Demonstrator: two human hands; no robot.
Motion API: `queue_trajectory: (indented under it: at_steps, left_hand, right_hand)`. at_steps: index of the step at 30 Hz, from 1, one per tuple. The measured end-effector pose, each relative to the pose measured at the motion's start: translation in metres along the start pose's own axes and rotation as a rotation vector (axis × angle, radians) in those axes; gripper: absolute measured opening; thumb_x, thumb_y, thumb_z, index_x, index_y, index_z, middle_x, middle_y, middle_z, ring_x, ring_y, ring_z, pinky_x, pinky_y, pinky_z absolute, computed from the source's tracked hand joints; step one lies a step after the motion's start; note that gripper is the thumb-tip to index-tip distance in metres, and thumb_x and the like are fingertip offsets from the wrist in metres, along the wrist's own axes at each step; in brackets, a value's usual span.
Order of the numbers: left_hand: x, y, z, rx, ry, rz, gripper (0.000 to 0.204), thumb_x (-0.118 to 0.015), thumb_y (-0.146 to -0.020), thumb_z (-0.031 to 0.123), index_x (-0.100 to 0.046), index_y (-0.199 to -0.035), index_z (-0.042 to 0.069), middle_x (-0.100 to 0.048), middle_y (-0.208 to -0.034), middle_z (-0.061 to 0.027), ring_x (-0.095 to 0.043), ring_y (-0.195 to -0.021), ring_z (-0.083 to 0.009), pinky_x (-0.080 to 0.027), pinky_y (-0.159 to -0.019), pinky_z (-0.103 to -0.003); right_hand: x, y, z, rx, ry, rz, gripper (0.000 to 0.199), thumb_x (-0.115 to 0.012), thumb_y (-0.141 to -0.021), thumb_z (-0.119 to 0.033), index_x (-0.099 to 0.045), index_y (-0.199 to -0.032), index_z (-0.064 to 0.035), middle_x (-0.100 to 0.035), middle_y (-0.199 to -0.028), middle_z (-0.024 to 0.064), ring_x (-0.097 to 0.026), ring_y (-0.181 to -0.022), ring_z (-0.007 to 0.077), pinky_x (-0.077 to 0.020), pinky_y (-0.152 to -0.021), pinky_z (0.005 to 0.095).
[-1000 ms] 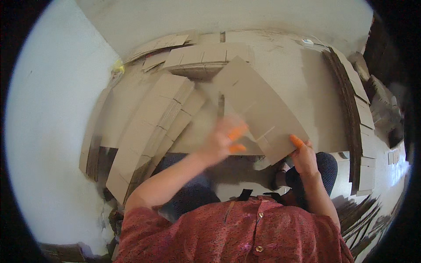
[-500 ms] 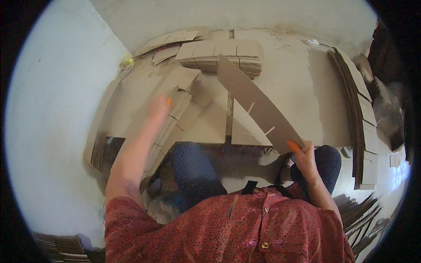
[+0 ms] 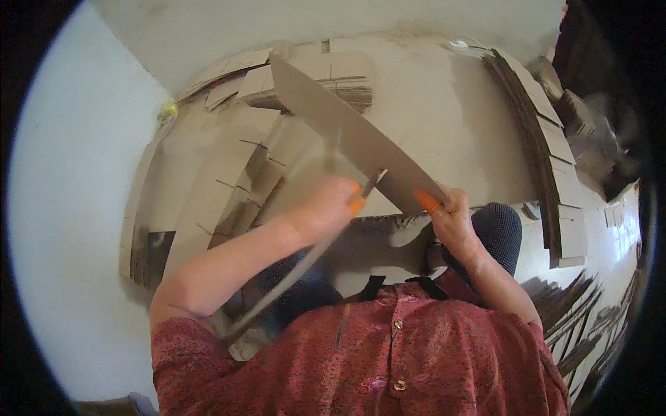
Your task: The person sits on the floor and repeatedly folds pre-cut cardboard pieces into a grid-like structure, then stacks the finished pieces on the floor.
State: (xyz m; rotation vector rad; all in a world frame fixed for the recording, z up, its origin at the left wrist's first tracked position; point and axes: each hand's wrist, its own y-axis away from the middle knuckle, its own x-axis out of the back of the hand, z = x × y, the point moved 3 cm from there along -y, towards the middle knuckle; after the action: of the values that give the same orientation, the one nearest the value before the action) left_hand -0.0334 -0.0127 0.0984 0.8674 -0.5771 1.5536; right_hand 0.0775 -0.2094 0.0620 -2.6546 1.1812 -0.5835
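My right hand (image 3: 452, 216) grips the near end of a long slotted cardboard strip (image 3: 347, 135), which slants up and away to the left above the table. My left hand (image 3: 331, 202) is closed on a second cardboard strip (image 3: 288, 277), seen nearly edge-on and running back toward my left elbow. The front tip of this strip meets or overlaps the slotted lower edge of the first; whether it sits in a slot I cannot tell. Orange covers show on fingers of both hands. Left of my hands lies a pile of slotted cardboard strips (image 3: 211, 197).
A stack of cardboard strips (image 3: 350, 93) lies at the back of the table (image 3: 444, 139). A long row of strips (image 3: 555, 152) lines the right side, another row (image 3: 132, 215) the left. Dark strips (image 3: 572, 333) lean at the lower right. A white wall (image 3: 69, 208) bounds the left.
My left hand has come from the left pile toward the right, now with a strip in it. The strip in my right hand has shifted left in view, as has the whole scene.
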Motion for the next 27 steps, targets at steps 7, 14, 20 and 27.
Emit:
queue_trajectory:
  at_steps: [7,14,20,27]
  left_hand:
    - [-0.008,-0.014,0.001,-0.202,0.253,0.057,0.036,-0.066,-0.087,0.029,-0.064,-0.100,-0.005,-0.066,-0.089,-0.0182,-0.064,-0.080,-0.0309,-0.051,-0.076,-0.036]
    - [0.062,0.011,-0.171,0.422,-0.841,0.582,0.074,-0.064,-0.085,0.044,-0.035,-0.138,0.001,-0.023,-0.148,-0.0201,-0.041,-0.126,-0.0362,-0.044,-0.096,-0.046]
    - [0.107,0.026,-0.224,0.541,-0.619,0.423,0.045,-0.065,-0.084,0.041,-0.060,-0.092,-0.003,-0.061,-0.092,-0.0234,-0.060,-0.083,-0.0384,-0.046,-0.070,-0.048]
    - [0.136,0.022,-0.187,0.559,-0.457,0.392,0.036,-0.064,-0.084,0.034,-0.061,-0.083,-0.002,-0.061,-0.080,-0.0240,-0.060,-0.072,-0.0361,-0.043,-0.063,-0.047]
  right_hand:
    - [0.022,0.019,0.024,-0.267,0.273,-0.156,0.020,-0.061,-0.087,-0.008,-0.064,-0.103,0.0042,-0.064,-0.077,0.0101,-0.053,-0.075,0.0100,-0.0459,-0.067,0.0272]
    - [0.019,-0.003,-0.029,0.206,0.395,-0.052,0.049,-0.072,-0.081,-0.020,-0.056,-0.120,0.0040,-0.061,-0.112,0.0267,-0.061,-0.102,0.0404,-0.0489,-0.087,0.0394]
    - [-0.015,-0.051,-0.036,0.016,0.717,-0.334,0.034,-0.060,-0.087,-0.015,-0.057,-0.117,0.0006,-0.064,-0.093,0.0272,-0.061,-0.091,0.0437,-0.0493,-0.078,0.0449]
    - [-0.015,-0.042,-0.008,0.071,0.642,-0.235,0.015,-0.055,-0.083,-0.008,-0.059,-0.095,-0.0011,-0.062,-0.079,0.0252,-0.060,-0.074,0.0421,-0.0481,-0.065,0.0501]
